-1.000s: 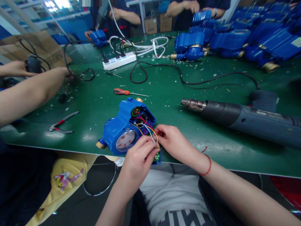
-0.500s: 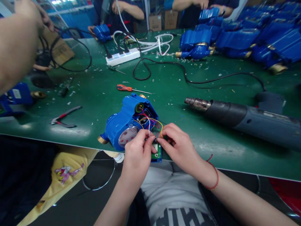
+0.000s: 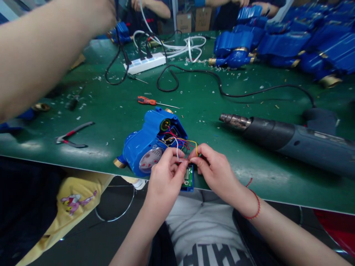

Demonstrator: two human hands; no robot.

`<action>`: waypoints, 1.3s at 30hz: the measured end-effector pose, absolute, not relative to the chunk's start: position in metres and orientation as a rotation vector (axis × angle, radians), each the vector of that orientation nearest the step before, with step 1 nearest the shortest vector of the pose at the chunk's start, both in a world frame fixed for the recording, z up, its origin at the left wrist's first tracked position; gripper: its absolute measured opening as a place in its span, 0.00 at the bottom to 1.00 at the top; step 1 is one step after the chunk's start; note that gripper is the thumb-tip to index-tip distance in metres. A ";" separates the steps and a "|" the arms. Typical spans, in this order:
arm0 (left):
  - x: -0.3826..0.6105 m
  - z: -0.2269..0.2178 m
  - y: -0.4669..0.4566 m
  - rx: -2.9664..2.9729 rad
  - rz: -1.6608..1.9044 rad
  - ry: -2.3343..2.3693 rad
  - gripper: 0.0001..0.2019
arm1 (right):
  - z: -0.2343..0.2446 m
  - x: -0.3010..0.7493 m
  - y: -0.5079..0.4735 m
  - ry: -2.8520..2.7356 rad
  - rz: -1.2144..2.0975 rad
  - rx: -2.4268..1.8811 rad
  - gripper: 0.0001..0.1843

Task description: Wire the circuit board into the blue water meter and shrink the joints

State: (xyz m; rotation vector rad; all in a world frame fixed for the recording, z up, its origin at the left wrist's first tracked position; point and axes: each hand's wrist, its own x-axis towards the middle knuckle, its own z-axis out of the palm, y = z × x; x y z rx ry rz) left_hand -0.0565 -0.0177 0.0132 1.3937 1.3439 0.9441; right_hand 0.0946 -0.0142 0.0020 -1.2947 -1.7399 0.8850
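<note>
A blue water meter (image 3: 146, 133) with brass pipe ends lies at the front edge of the table, its upper housing uncovered. Thin red, white and yellow wires run out of that housing to my fingers. My left hand (image 3: 168, 173) pinches the white wire (image 3: 177, 146) between thumb and index finger. Close beside it, my right hand (image 3: 212, 164) pinches the yellow wire (image 3: 196, 145). The fingertips nearly meet and hide the wire ends. Just below them, a green circuit board (image 3: 189, 179) in a blue frame sits at the table edge, partly covered by my left hand.
A heat gun (image 3: 280, 136) lies to the right, its black cord crossing the green table (image 3: 249, 177). Beyond the meter are an orange screwdriver (image 3: 146, 101) and a white power strip (image 3: 145, 63). Red-handled cutters (image 3: 72, 136) lie left. A co-worker's arm (image 3: 50, 48) reaches in; several blue meters (image 3: 283, 46) stand back right.
The co-worker's arm at the left has swung right and further over the table, moving a black cord. My right hand has drawn the yellow wire slightly right; both hands keep their pinch.
</note>
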 end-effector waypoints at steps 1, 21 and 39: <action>-0.055 0.012 -0.018 1.356 0.965 1.345 0.05 | 0.001 0.095 -0.014 -1.726 0.891 -1.353 0.06; -0.050 0.011 -0.022 1.286 1.033 1.349 0.07 | 0.009 0.096 -0.012 -1.529 1.213 -1.435 0.04; -0.052 0.006 -0.019 1.417 0.963 1.468 0.07 | 0.000 0.101 -0.011 -1.854 0.761 -1.274 0.11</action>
